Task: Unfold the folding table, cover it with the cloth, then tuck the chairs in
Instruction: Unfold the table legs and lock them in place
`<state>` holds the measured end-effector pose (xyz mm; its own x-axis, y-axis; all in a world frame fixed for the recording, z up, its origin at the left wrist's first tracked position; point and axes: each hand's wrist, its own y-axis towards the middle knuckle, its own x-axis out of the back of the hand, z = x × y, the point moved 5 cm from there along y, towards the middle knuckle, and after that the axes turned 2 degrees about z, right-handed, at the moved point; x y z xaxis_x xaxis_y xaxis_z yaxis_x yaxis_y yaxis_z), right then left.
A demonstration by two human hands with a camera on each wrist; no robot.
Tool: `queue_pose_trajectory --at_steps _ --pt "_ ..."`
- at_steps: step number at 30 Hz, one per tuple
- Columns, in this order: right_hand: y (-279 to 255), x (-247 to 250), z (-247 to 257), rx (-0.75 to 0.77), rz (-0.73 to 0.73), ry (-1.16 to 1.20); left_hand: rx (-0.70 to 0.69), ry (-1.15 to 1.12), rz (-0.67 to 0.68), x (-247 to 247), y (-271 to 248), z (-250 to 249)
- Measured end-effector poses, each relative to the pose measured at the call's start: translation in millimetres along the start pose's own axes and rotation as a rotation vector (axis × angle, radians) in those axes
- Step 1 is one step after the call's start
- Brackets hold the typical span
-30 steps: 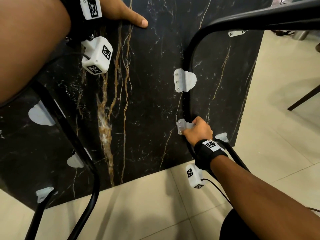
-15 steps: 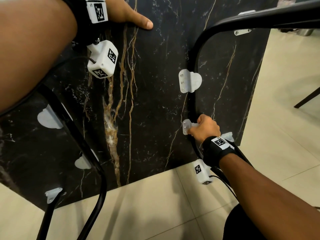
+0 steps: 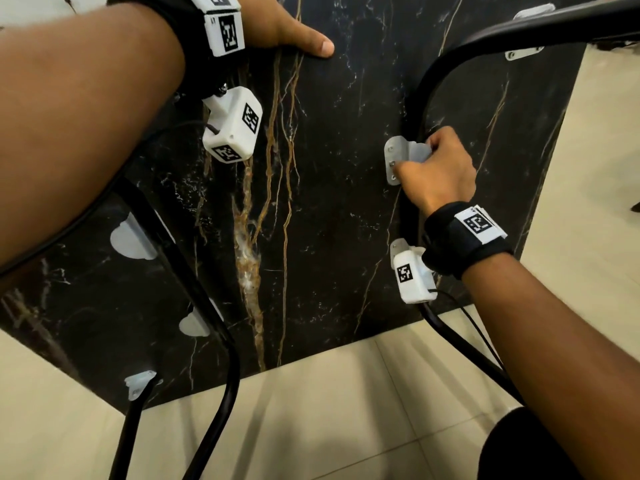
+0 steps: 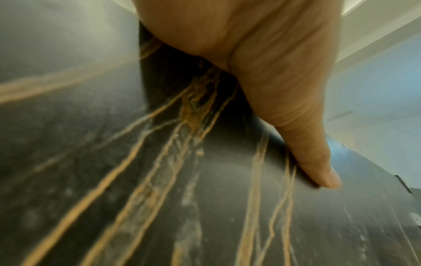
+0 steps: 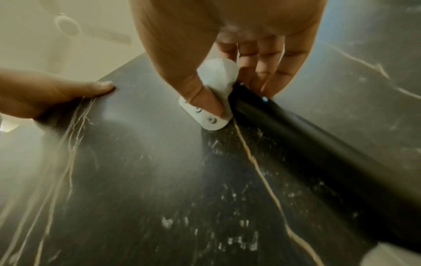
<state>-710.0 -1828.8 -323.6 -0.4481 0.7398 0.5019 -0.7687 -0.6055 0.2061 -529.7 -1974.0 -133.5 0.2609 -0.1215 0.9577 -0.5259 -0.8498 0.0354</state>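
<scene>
The folding table [image 3: 329,237] stands on its edge on the floor, its black gold-veined face toward me. My left hand [image 3: 287,32] holds its top edge, with the thumb [image 4: 314,158] flat on the face and the fingers hidden behind the edge. My right hand [image 3: 436,171] grips a white plastic clip [image 3: 398,157] on the right black tube leg [image 3: 426,88]. The thumb presses on the clip [image 5: 214,115] and the fingers curl round it beside the tube [image 5: 296,135]. The left tube leg [image 3: 194,271] stands away from the face. No cloth is in view.
Beige floor tiles [image 3: 329,410] lie below the table. More white clips [image 3: 131,240] sit along the left leg, and another [image 3: 398,244] shows below my right wrist. A dark chair leg [image 3: 635,206] pokes in at the right edge.
My right hand has moved up the right leg from the lower white clip to the upper one. My left hand keeps its hold on the top edge.
</scene>
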Motion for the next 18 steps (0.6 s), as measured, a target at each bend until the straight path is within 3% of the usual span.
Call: queue_pose_trajectory --at_steps 8,13,18 --pt "9 9 12 -0.016 -0.003 -0.075 -0.016 -0.002 -0.005 3 -12 -6" --pt "8 12 15 -0.028 0.029 -0.029 0.021 -0.013 -0.096 4 -5 -1" --pt "7 16 18 0.015 0.081 -0.134 -0.06 0.063 -0.231 10 -3 1"
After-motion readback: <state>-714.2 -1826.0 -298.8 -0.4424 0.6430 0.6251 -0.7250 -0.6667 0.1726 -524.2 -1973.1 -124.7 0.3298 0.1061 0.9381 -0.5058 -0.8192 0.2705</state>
